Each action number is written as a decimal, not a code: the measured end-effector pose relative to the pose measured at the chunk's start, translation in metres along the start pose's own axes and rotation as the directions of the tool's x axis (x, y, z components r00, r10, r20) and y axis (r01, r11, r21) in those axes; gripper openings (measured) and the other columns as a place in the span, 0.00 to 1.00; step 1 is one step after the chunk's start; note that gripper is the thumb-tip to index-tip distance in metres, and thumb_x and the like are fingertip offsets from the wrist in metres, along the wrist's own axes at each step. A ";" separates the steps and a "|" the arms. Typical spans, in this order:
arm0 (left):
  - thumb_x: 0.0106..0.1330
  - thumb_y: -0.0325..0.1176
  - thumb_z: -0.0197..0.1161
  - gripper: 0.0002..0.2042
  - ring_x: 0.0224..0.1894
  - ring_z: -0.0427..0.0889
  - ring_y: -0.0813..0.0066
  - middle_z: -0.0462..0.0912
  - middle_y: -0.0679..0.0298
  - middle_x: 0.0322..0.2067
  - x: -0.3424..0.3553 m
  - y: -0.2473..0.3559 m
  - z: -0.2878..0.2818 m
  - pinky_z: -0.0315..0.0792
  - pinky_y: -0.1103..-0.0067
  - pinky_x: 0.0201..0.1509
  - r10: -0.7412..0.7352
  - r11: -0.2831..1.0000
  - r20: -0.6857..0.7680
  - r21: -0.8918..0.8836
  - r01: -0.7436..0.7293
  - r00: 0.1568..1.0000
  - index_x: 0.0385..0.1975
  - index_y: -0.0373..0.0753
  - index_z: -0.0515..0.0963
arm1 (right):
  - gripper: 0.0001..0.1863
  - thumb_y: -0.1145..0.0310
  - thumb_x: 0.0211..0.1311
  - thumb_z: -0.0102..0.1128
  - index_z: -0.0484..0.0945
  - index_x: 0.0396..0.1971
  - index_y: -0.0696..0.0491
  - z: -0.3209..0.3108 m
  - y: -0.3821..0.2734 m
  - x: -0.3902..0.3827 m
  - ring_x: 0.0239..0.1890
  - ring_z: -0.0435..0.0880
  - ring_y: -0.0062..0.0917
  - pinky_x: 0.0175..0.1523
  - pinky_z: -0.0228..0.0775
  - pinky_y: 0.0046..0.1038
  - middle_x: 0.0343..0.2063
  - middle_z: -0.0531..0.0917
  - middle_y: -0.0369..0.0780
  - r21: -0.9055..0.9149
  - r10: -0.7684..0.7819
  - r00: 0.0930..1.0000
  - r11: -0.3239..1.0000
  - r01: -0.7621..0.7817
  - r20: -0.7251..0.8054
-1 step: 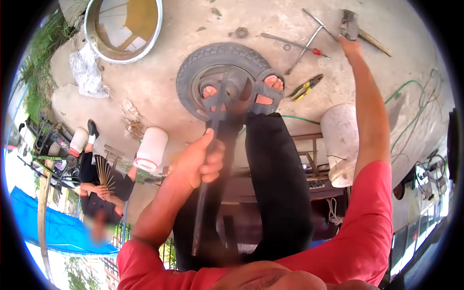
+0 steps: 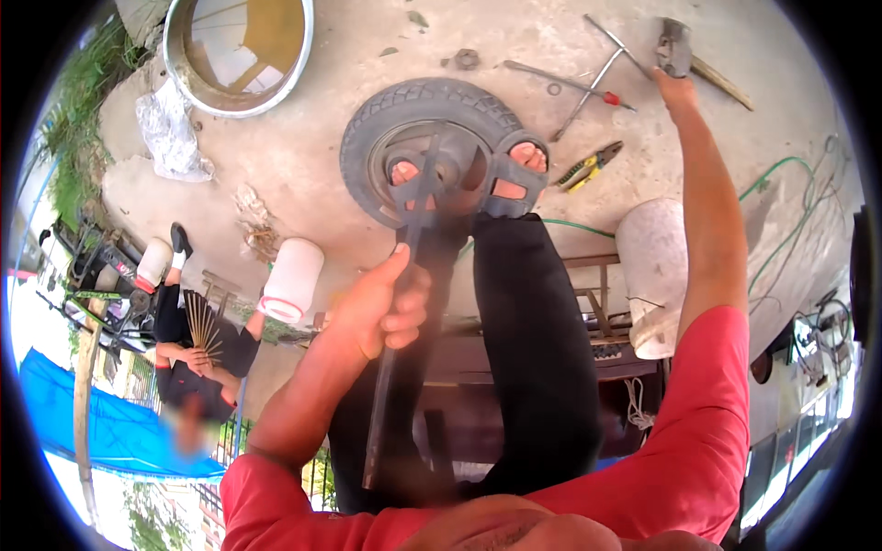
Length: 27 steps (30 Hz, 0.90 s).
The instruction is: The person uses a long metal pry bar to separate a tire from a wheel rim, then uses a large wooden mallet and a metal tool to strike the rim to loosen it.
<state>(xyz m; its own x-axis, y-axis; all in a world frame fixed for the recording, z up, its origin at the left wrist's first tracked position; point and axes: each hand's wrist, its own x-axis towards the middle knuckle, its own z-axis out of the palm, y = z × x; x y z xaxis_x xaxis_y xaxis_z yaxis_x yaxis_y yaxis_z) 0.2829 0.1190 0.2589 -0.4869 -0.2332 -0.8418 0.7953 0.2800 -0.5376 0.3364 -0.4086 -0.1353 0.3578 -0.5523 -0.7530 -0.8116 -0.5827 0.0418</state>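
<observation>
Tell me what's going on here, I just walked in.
Someone has their left hand closed around a long metal bar, whose far end lies over a small tyred wheel. Their sandaled feet are at the wheel. The right hand is stretched out to the head of a hammer; I can't tell whether it grips it. Pliers and a cross-shaped wrench lie on the ground nearby.

A hand could pass on the left, between plastic bag and wheel. Sandalled feet and a metal bar obstruct the wheel's near side; to the right, pliers, a screwdriver and a T-shaped wrench clutter the way to the hammer.
</observation>
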 end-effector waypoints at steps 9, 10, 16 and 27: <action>0.79 0.57 0.44 0.24 0.10 0.55 0.84 0.63 0.74 0.16 0.008 -0.003 0.013 0.51 0.81 0.11 0.031 1.000 0.036 -0.006 -0.031 0.999 0.36 0.41 0.73 | 0.39 0.32 0.61 0.55 0.82 0.46 0.57 -0.044 0.002 -0.028 0.36 0.87 0.30 0.43 0.76 0.31 0.35 0.88 0.43 0.016 -0.055 0.980 0.998 0.053 0.191; 0.79 0.57 0.44 0.24 0.10 0.55 0.84 0.63 0.74 0.16 0.008 -0.010 0.013 0.51 0.81 0.11 0.023 1.000 0.037 -0.018 -0.023 0.999 0.36 0.41 0.73 | 0.39 0.32 0.61 0.55 0.82 0.46 0.57 -0.059 -0.009 -0.054 0.36 0.87 0.30 0.43 0.76 0.31 0.35 0.88 0.43 0.004 -0.054 0.979 0.999 0.054 0.199; 0.79 0.54 0.47 0.22 0.14 0.59 0.81 0.69 0.72 0.20 0.033 -0.025 -0.014 0.52 0.77 0.19 0.109 0.994 0.113 -0.027 -0.107 0.988 0.38 0.40 0.74 | 0.29 0.37 0.66 0.53 0.82 0.32 0.52 -0.120 -0.033 -0.204 0.19 0.71 0.15 0.24 0.59 0.22 0.24 0.84 0.35 0.454 -0.117 0.872 0.882 -0.130 0.476; 0.79 0.49 0.48 0.15 0.18 0.68 0.81 0.75 0.70 0.22 0.021 -0.023 -0.013 0.67 0.78 0.28 0.308 0.943 0.261 -0.212 -0.256 0.915 0.42 0.45 0.75 | 0.33 0.55 0.63 0.69 0.72 0.61 0.60 -0.125 -0.097 -0.593 0.54 0.77 0.23 0.60 0.70 0.30 0.51 0.80 0.40 0.881 -0.741 0.525 0.471 -0.039 0.419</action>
<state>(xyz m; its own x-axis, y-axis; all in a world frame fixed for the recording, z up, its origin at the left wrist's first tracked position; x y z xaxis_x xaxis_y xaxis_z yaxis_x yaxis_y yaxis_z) 0.2495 0.1201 0.2536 -0.1065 -0.3707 -0.9226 0.7985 0.5211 -0.3015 0.2607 -0.0993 0.3896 0.5956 0.3919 -0.7012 -0.8031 0.2729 -0.5296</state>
